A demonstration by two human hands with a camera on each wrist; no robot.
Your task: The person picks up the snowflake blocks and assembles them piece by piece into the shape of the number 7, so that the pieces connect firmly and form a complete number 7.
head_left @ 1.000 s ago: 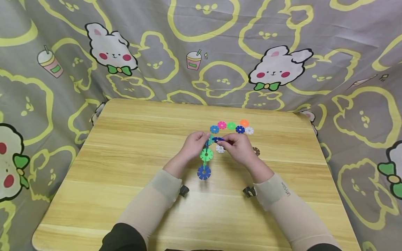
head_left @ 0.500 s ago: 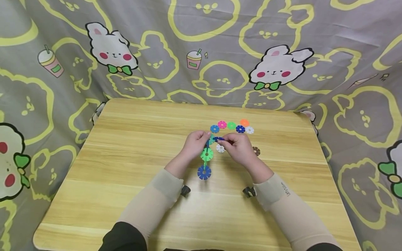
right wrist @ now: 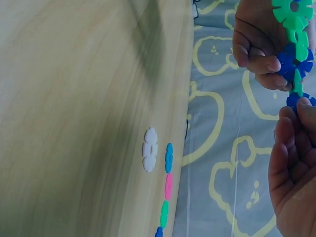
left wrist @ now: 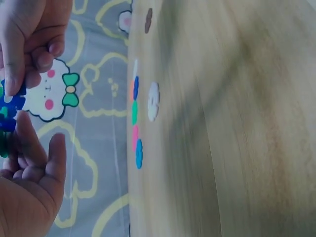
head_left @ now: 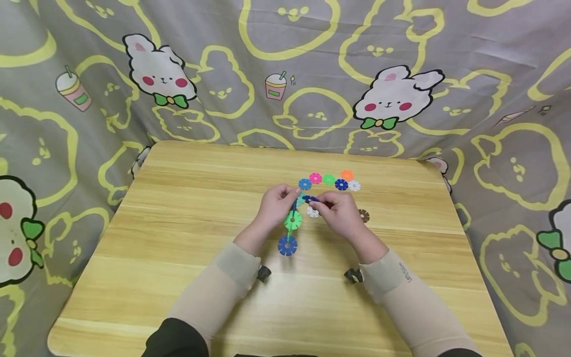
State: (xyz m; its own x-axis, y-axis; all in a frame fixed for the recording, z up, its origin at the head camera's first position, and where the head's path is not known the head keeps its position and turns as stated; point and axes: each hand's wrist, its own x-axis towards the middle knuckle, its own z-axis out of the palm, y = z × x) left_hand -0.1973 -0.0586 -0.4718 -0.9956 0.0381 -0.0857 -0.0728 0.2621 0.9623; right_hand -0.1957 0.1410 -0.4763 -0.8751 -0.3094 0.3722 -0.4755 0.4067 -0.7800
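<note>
Slotted plastic snowflake discs, linked in a chain [head_left: 293, 219], hang between the two hands above the table. My left hand [head_left: 273, 207] pinches the chain near its upper part, around a blue disc [right wrist: 292, 64]. A larger blue disc [head_left: 287, 246] dangles at the chain's lower end. My right hand [head_left: 342, 212] pinches a dark blue disc [head_left: 310, 199] edge-on. That disc meets a green disc [right wrist: 297, 83] of the chain; how deep the slots engage cannot be told. In the left wrist view both the right hand [left wrist: 34, 37] and the left hand [left wrist: 32, 182] show at the left edge.
Behind the hands several loose discs lie on the wooden table [head_left: 187, 213]: light blue [head_left: 305, 184], pink [head_left: 315, 178], green [head_left: 328, 179], orange [head_left: 347, 175], dark blue and white. Closer in are a white disc [head_left: 313, 211] and a brown disc [head_left: 364, 215]. A patterned curtain [head_left: 223, 74] surrounds the table.
Both hands keep nearly the same place and grip. The lower end of the chain has swung very slightly left.
</note>
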